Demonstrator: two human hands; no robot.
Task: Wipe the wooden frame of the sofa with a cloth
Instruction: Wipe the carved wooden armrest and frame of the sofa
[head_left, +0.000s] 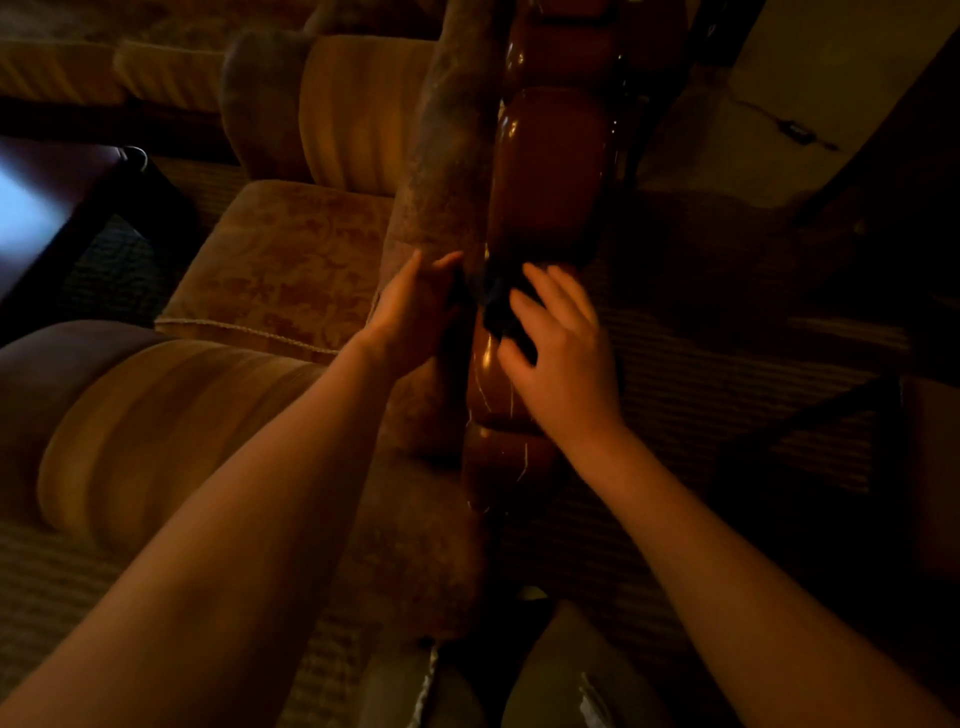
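- Two hands at work on one rail: right hand (563, 358) laid over a dark cloth (506, 312), left hand (415, 306) just beside it on the upholstered side.
- Polished wooden frame (545, 171) running straight away from the viewer, long axis near vertical in the view, in rounded glossy lobes — one bare lobe just beyond the cloth, more beyond that, and two under and behind the right wrist.
- Right hand spread flat, fingers straight and splayed, pressing the cloth onto the wood rather than clutching it.
- Left hand with fingers extended, touching the cloth's left edge where wood meets the sofa back (441, 171); too dark to tell whether a fold is pinched there.
- Cloth sitting at the notch between two lobes, directly under the right fingers, mostly hidden in shadow.
- Likely next stroke along the rail's length, forward onto the big lobe ahead — right hand better placed, being on top of the wood, left only steadying from the side.
- Seat cushion (280, 260) down to the left, well clear of the wiping line.
- Possible snag: cloth bunching in the groove between lobes.
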